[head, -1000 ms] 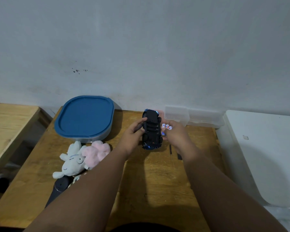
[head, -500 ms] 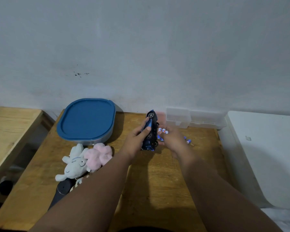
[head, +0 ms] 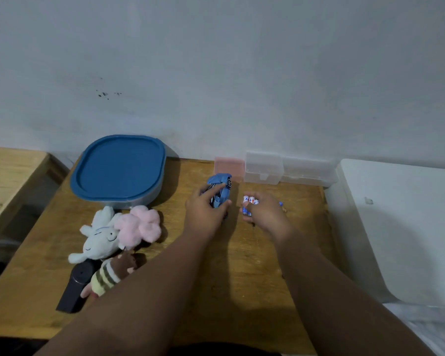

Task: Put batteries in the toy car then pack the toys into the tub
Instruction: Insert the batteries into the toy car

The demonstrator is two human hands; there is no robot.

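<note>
Left grip (head: 206, 211) is curled round the toy car (head: 221, 187). The car is tilted on its side, one wheel facing right, low over the counter (head: 216, 291) near the back wall; can't tell if it touches.

Right grip (head: 266, 214) is curled on a bunch of batteries (head: 251, 201), ends poking out past my fingers, with a small gap to the car.

Step, I judge: loading cells. To do it well I should turn the underside toward me, thumb out one battery, keep the rest palmed, match polarity and seat it fully. The compartment isn't visible.

A loose battery (head: 280, 203) lies just right of my right grip and may roll.

The tub (head: 149, 195) sits back left with its blue lid (head: 118, 168) on; it must come off before packing.

White plush (head: 100, 235), pink plush (head: 139, 223) and striped plush (head: 108, 276) lie front left.

Clear case (head: 262, 167) and pink case (head: 229, 164) sit close behind the car, crowding it.
</note>
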